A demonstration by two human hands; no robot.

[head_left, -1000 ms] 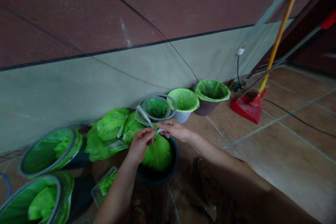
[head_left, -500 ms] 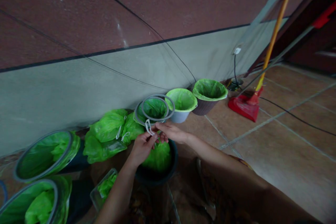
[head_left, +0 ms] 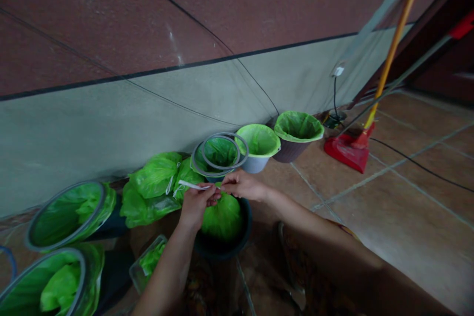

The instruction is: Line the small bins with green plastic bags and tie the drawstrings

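Above a dark bin (head_left: 247, 229), my left hand (head_left: 198, 203) pinches a white drawstring (head_left: 189, 184), whose free end sticks out toward the left. My right hand (head_left: 243, 185) is closed close beside it, its fingertips pinching the string near the left fingers. Just below both hands a gathered green garbage bag (head_left: 223, 218) bulges inside the dark bin. The bag's neck is partly hidden by my fingers.
Tied green bags (head_left: 157, 177) lie by the wall to the left. Lined bins with grey rims (head_left: 102, 202) stand at far left. Loose rings (head_left: 242, 145) rest on another lined bin, beside a white bin (head_left: 255, 164) and a brown bin (head_left: 291, 152). A red dustpan (head_left: 346, 152) stands right.
The white drawstring went from an upright loop to a flat strip pointing left. My right hand's fingers, stretched before, are now bent into a pinch.
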